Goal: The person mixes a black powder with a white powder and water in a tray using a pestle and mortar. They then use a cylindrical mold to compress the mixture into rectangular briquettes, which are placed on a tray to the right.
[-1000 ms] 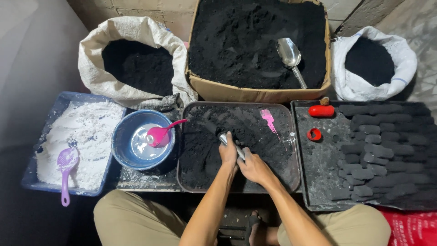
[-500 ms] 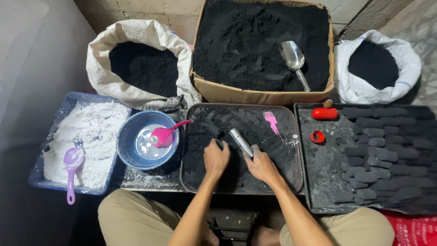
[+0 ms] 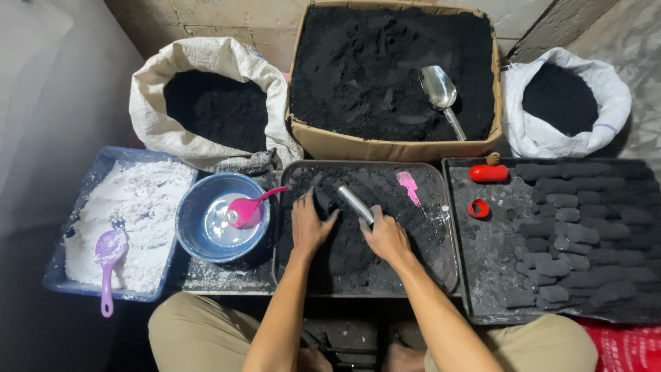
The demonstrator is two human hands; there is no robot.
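Right hand (image 3: 387,238) has a closed grip on the metal tube (image 3: 356,204), while left hand (image 3: 310,224) presses spread-fingered into black powder (image 3: 358,258).

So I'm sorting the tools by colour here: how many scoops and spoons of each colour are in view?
Silver: 1, the metal scoop in the cardboard box
Pink: 2, the spoon in the blue bowl and the small scoop on the middle tray
Purple: 1, the scoop in the white powder
Total: 4
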